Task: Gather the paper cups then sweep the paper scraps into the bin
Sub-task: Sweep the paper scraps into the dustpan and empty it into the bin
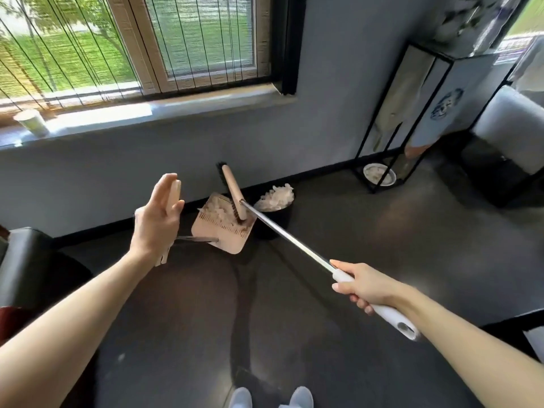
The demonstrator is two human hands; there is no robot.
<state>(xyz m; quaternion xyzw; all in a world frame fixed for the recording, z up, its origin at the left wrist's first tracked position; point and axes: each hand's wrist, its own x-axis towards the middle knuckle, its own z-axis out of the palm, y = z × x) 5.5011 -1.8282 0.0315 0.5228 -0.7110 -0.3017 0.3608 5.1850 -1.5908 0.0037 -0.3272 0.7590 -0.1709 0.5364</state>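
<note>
Dark floor (382, 245) below: left hand (157, 222) grips raised dustpan handle (176, 188); right hand (365, 285), arm outstretched, grasps broom handle (391, 315).

At centre frame the left hand (157, 219) holds the dustpan (219, 235) by its beige handle, the pan tilted beside the black bin (275, 223) heaped with paper scraps (275, 198). At lower right the right hand (363, 287) grips the broom (288, 237), its brush head inside the pan. A paper cup (31, 120) stands on the windowsill (176, 107), upper left.
</note>
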